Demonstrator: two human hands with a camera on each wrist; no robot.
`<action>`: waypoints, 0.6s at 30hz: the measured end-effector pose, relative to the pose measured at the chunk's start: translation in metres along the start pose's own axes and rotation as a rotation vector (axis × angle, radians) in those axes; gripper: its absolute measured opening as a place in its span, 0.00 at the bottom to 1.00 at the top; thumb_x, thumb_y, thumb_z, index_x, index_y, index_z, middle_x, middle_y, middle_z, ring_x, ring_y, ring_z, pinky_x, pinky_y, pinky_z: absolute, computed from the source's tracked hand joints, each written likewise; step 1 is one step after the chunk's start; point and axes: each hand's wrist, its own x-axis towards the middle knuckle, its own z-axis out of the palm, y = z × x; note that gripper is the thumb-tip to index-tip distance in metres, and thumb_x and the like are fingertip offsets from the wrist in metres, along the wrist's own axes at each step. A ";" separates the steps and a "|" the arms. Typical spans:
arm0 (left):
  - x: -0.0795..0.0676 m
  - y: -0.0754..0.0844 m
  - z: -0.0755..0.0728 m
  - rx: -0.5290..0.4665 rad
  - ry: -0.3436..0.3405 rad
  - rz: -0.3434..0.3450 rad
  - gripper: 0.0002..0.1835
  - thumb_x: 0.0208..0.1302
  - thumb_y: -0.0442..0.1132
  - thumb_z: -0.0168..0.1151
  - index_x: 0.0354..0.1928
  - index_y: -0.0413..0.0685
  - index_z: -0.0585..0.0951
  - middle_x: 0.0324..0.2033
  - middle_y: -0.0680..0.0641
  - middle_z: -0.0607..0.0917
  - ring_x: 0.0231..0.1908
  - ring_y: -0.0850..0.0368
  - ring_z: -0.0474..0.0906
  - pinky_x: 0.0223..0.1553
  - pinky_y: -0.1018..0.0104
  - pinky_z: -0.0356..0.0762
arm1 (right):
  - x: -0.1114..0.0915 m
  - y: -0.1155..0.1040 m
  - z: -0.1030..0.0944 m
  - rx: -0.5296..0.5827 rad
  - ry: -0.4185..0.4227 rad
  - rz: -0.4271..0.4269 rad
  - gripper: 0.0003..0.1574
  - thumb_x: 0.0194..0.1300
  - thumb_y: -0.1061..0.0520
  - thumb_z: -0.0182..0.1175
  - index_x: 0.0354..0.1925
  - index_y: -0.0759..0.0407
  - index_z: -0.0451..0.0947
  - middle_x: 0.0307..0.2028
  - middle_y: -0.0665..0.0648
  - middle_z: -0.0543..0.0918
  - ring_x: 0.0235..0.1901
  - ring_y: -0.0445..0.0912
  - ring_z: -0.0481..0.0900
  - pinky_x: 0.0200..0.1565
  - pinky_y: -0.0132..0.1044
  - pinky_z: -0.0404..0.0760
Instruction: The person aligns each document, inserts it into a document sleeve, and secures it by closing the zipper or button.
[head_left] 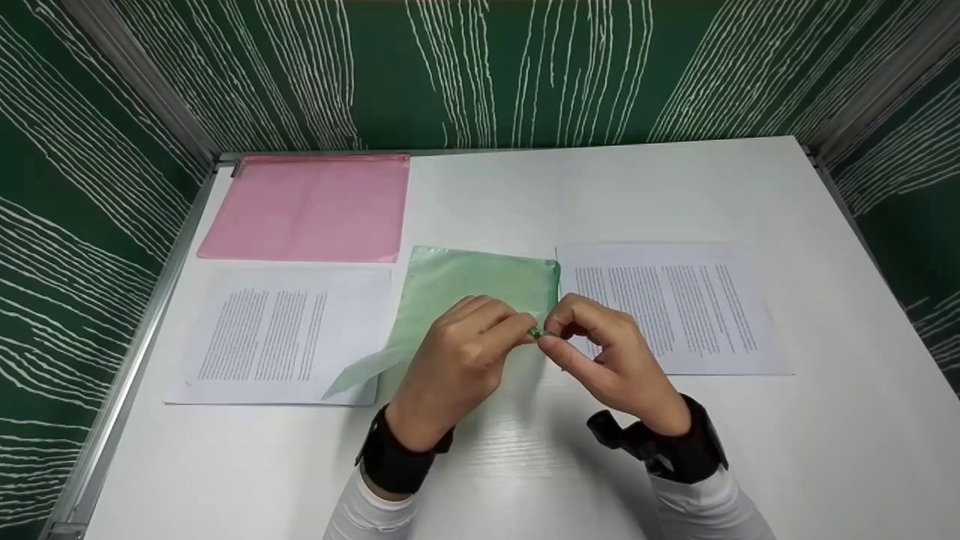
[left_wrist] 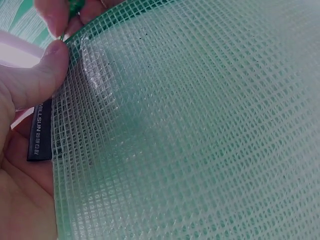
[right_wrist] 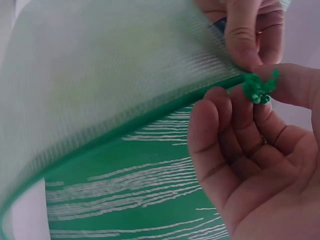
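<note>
A green mesh zipper pouch [head_left: 480, 281] is held up over the table, one corner flap hanging out to the left. My left hand [head_left: 465, 349] pinches it at a corner between thumb and fingers, beside a black label [left_wrist: 40, 132] on its side seam. Close by, my right hand [head_left: 615, 352] pinches the small knotted green cord [right_wrist: 259, 90] at the end of the zipper edge [right_wrist: 140, 115]. Both hands' fingertips nearly meet there. The right wrist view shows the zipper edge running away to the lower left; whether it is parted cannot be made out.
A pink zipper pouch [head_left: 307, 210] lies flat at the back left. Printed sheets [head_left: 262, 337] lie in front of it, partly under the green flap. More printed sheets [head_left: 675, 307] lie to the right. Green walls with white lines [head_left: 495, 67] enclose the white table [head_left: 825, 450].
</note>
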 end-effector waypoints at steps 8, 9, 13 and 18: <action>0.000 -0.001 0.002 -0.010 0.016 0.011 0.07 0.65 0.40 0.67 0.33 0.43 0.85 0.26 0.51 0.82 0.29 0.59 0.78 0.39 0.70 0.77 | -0.001 0.003 -0.001 0.241 -0.088 0.049 0.14 0.68 0.81 0.50 0.34 0.67 0.74 0.22 0.58 0.74 0.21 0.47 0.71 0.23 0.37 0.70; 0.000 -0.001 0.002 -0.012 0.020 0.011 0.07 0.65 0.39 0.68 0.33 0.43 0.85 0.26 0.51 0.82 0.29 0.59 0.78 0.39 0.70 0.77 | -0.001 0.003 -0.001 0.249 -0.087 0.058 0.14 0.68 0.80 0.50 0.34 0.67 0.74 0.22 0.58 0.74 0.20 0.47 0.71 0.22 0.37 0.70; 0.001 0.000 0.002 -0.026 0.041 0.016 0.06 0.66 0.37 0.68 0.32 0.43 0.85 0.26 0.52 0.82 0.29 0.59 0.78 0.39 0.70 0.78 | -0.001 0.004 -0.001 0.273 -0.072 0.077 0.14 0.67 0.81 0.50 0.34 0.66 0.75 0.22 0.58 0.73 0.19 0.47 0.71 0.20 0.40 0.68; 0.003 0.000 0.000 -0.040 0.060 0.021 0.05 0.66 0.35 0.69 0.32 0.43 0.85 0.26 0.52 0.82 0.28 0.59 0.78 0.39 0.69 0.78 | -0.001 0.005 0.001 0.319 -0.043 0.059 0.13 0.67 0.81 0.49 0.34 0.68 0.73 0.21 0.59 0.72 0.20 0.47 0.70 0.20 0.42 0.67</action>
